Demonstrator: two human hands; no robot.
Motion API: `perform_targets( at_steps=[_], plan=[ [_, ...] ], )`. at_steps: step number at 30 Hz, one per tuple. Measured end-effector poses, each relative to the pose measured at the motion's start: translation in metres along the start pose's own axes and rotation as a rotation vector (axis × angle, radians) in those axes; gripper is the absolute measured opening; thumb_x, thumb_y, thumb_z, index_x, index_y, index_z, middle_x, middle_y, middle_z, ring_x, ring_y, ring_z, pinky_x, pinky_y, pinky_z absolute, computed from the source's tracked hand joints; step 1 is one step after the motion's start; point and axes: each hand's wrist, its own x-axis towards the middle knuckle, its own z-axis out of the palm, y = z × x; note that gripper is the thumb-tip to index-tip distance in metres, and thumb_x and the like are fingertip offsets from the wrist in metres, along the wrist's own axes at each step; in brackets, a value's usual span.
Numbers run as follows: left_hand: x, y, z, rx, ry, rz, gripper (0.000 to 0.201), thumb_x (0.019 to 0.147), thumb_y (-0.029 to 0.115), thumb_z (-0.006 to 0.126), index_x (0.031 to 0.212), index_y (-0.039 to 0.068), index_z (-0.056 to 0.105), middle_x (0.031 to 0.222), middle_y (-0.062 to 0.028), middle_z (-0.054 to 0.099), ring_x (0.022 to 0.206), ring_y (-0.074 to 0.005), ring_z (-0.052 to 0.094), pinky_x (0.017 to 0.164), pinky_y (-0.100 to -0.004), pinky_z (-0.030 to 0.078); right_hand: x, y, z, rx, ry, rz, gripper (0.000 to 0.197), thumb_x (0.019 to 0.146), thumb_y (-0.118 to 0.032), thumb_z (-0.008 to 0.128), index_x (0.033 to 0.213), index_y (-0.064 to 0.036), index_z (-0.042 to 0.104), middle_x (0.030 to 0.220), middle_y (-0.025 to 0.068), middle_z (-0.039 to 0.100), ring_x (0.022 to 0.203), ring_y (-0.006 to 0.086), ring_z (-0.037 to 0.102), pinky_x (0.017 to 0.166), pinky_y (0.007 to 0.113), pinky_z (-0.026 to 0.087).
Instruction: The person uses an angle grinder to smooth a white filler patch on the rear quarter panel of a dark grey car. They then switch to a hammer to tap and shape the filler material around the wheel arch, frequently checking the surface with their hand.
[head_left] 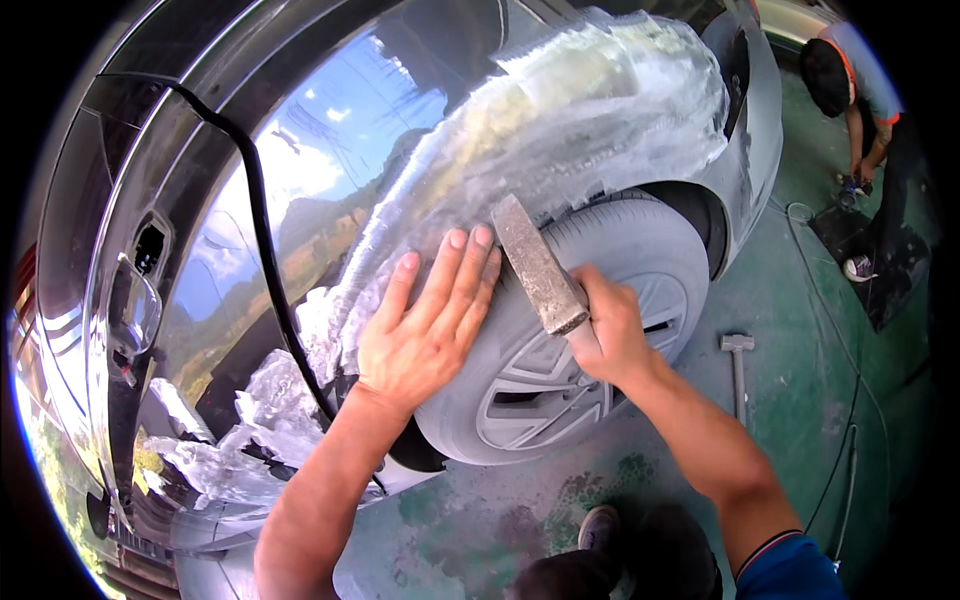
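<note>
My left hand (425,325) lies flat on the sanded, whitish filler patch (590,110) of the car's rear panel, just above the wheel arch, fingers stretched out and holding nothing. In my right hand (612,328) is a long, dusty sanding block (535,262), gripped near its lower end. Its far end points up toward the arch edge beside my left fingertips; whether it touches the panel I cannot tell. Just beyond and below both hands is the dust-covered wheel (640,250). More rough filler (275,400) covers the lower door edge to the left of my hand.
A hammer (738,375) lies on the green floor (780,440) right of the wheel. Hoses or cables (845,340) run along the floor at the right. At the upper right another person (865,90) bends over a small tool near a dark mat (880,265). The glossy black door (215,300) is at left.
</note>
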Motion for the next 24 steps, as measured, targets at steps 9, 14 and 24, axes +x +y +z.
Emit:
perform_targets(
  at_steps=[9, 14, 24],
  plan=[
    [-0.003, 0.001, -0.004, 0.011, 0.005, 0.023, 0.046, 0.093, 0.025, 0.048, 0.136, 0.015, 0.061, 0.151, -0.0049, 0.051, 0.142, -0.0197, 0.044, 0.122, -0.0458, 0.022, -0.001, -0.01, -0.002, 0.086, -0.004, -0.049, 0.03, 0.095, -0.03, 0.067, 0.092, -0.0004, 0.061, 0.065, 0.0128, 0.063, 0.055, 0.0303, 0.065, 0.053, 0.037, 0.05],
    [-0.005, 0.002, 0.0, -0.015, 0.004, 0.03, 0.045, 0.093, 0.025, 0.048, 0.134, 0.014, 0.062, 0.15, -0.0049, 0.051, 0.143, -0.0198, 0.044, 0.122, -0.046, 0.022, 0.001, -0.008, 0.0, -0.006, -0.094, 0.044, 0.032, 0.094, -0.031, 0.068, 0.091, -0.0006, 0.062, 0.066, 0.013, 0.062, 0.054, 0.0307, 0.064, 0.052, 0.037, 0.05],
    [-0.003, 0.002, -0.002, -0.033, 0.035, 0.028, 0.04, 0.091, 0.024, 0.052, 0.127, 0.014, 0.066, 0.146, -0.0049, 0.055, 0.139, -0.0209, 0.048, 0.119, -0.046, 0.027, -0.001, -0.008, 0.001, 0.084, 0.044, -0.091, 0.033, 0.094, -0.033, 0.068, 0.087, -0.0014, 0.061, 0.065, 0.015, 0.062, 0.056, 0.0327, 0.065, 0.052, 0.038, 0.049]
  ],
)
